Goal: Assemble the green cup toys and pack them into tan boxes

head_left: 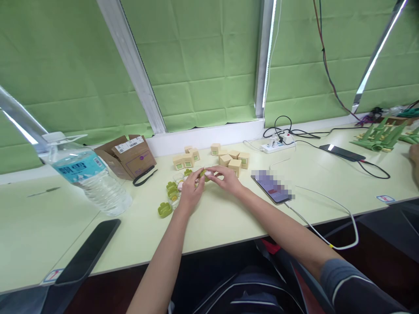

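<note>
Over the middle of the table, my left hand [191,192] and my right hand [226,179] meet with their fingertips closed around a small green piece [205,173]. It looks like the green flower-shaped cups nearby, but the fingers cover much of it. Something small and whitish shows at my right fingertips, too small to name. Left of my left hand lie several such cups, among them a green flower-shaped cup [164,209] closest to me. Small clear and pink pieces [180,186] lie among them, partly hidden by my hand.
Small tan boxes [235,166] stand in two groups behind my hands. A water bottle [91,174], a cardboard carton [127,157] and a dark phone [89,250] are leftward. Rightward are a cabled phone [273,187], a power strip [278,146] and green plastic parts [376,137]. Another person's hand [414,157] shows far right.
</note>
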